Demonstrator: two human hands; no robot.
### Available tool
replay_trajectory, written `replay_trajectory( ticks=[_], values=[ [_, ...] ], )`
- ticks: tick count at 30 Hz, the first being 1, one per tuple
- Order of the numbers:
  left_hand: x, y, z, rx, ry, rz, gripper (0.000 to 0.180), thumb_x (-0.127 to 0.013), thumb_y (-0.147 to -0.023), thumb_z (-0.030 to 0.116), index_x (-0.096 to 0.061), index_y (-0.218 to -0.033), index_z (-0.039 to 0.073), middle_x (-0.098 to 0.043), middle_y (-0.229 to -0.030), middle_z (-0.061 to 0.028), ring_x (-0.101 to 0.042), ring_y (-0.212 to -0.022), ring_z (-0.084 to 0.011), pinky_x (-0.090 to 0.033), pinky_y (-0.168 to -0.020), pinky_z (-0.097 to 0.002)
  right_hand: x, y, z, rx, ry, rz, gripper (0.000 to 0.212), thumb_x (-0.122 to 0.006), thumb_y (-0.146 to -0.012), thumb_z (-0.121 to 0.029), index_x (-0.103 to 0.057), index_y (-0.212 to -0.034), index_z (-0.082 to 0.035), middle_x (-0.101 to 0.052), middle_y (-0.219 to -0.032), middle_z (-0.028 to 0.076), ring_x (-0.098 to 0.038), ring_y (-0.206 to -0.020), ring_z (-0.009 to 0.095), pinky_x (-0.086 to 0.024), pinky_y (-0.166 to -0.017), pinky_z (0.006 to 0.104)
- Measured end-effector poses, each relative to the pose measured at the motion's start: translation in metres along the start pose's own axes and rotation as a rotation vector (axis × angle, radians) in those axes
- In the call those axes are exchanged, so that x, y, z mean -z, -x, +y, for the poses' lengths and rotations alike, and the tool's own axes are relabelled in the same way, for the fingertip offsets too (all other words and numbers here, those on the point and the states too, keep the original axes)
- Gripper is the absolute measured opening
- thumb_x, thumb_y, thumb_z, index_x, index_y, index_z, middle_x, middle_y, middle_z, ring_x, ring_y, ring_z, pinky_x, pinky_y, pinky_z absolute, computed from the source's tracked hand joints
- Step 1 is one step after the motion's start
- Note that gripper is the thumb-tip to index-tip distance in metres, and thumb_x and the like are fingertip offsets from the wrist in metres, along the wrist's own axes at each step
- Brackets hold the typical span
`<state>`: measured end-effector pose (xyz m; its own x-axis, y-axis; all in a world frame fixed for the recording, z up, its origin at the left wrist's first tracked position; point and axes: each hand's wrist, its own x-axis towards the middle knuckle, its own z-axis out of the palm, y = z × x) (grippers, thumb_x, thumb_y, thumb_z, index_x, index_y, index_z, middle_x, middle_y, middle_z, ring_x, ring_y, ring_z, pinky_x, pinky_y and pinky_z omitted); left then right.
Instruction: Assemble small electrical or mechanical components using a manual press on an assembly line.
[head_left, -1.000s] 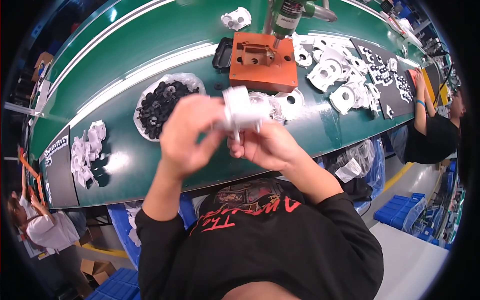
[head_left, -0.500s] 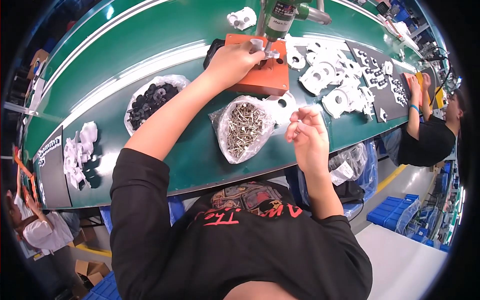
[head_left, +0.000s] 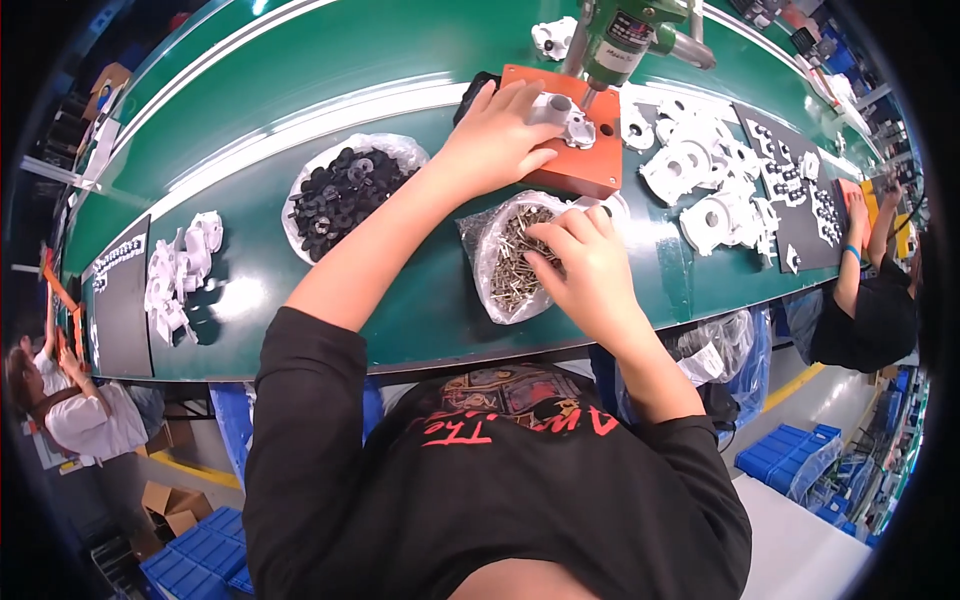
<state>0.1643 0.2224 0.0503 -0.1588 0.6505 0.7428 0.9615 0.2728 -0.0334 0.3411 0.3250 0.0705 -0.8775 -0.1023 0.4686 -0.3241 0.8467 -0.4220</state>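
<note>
My left hand [head_left: 498, 138] rests over an orange block [head_left: 572, 178], fingers spread. Its fingertips and thumb lie beside a white plastic housing [head_left: 578, 128] on the block, and whether they touch it is hard to tell. The tip of a green power driver [head_left: 618, 50] points down at this housing. My right hand [head_left: 592, 270] reaches into a clear plastic bag [head_left: 488, 290] of metal screws [head_left: 515, 255]. Thumb and index fingertip are apart among the screws, with no screw visible between them.
Left of my forearm is a bag of black plastic parts [head_left: 345, 200]. White housings [head_left: 180, 275] lie at the far left, and more white housings [head_left: 715, 180] are piled on the right. Co-workers sit at both ends of the green bench [head_left: 420, 330]; one person's arm [head_left: 850, 245] shows at right.
My left hand has loosened its grip on the white housing and spread its fingers. My right hand has moved from above the bench edge left into the screw bag. The whole view has shifted slightly.
</note>
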Motion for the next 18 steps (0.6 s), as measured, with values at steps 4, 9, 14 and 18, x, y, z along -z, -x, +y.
replay_trajectory(
  ticks=[4,9,14,18],
  values=[
    [0.054,0.024,-0.024,0.445,0.172,-0.311,0.024,-0.06,-0.079,0.022,-0.065,-0.096,0.007,-0.058,-0.095,-0.0167,-0.054,-0.096,-0.0348,-0.044,-0.086,-0.0422,-0.003,-0.002,0.004,0.023,0.023,-0.033,0.015,-0.07,-0.07,-0.006,-0.062,-0.083,-0.007,-0.054,-0.078,0.005,-0.047,-0.077,0.025,-0.04,-0.07,0.0357],
    [0.122,0.072,-0.054,0.634,0.056,-0.658,0.022,-0.062,-0.077,0.017,-0.066,-0.097,0.008,-0.056,-0.094,-0.0146,-0.053,-0.098,-0.0325,-0.044,-0.086,-0.0401,-0.001,-0.003,0.006,0.037,-0.043,-0.022,0.013,-0.068,-0.071,-0.003,-0.061,-0.08,-0.007,-0.053,-0.076,0.004,-0.047,-0.075,0.025,-0.039,-0.069,0.0339],
    [0.122,0.082,-0.05,0.654,0.133,-0.712,0.019,-0.062,-0.077,0.015,-0.067,-0.095,0.009,-0.054,-0.098,-0.0126,-0.051,-0.099,-0.0308,-0.043,-0.088,-0.038,0.004,-0.006,0.004,-0.08,-0.201,-0.036,0.011,-0.065,-0.074,0.0,-0.059,-0.082,-0.004,-0.054,-0.075,0.005,-0.049,-0.074,0.022,-0.039,-0.069,0.0326],
    [0.121,0.077,-0.049,0.668,0.138,-0.751,0.018,-0.064,-0.076,0.017,-0.067,-0.091,0.008,-0.054,-0.101,-0.0125,-0.05,-0.101,-0.0311,-0.042,-0.089,-0.0387,0.005,-0.008,0.006,-0.091,-0.283,-0.026,0.011,-0.064,-0.075,0.0,-0.059,-0.085,-0.002,-0.056,-0.078,0.006,-0.052,-0.074,0.02,-0.041,-0.068,0.03]
  ],
)
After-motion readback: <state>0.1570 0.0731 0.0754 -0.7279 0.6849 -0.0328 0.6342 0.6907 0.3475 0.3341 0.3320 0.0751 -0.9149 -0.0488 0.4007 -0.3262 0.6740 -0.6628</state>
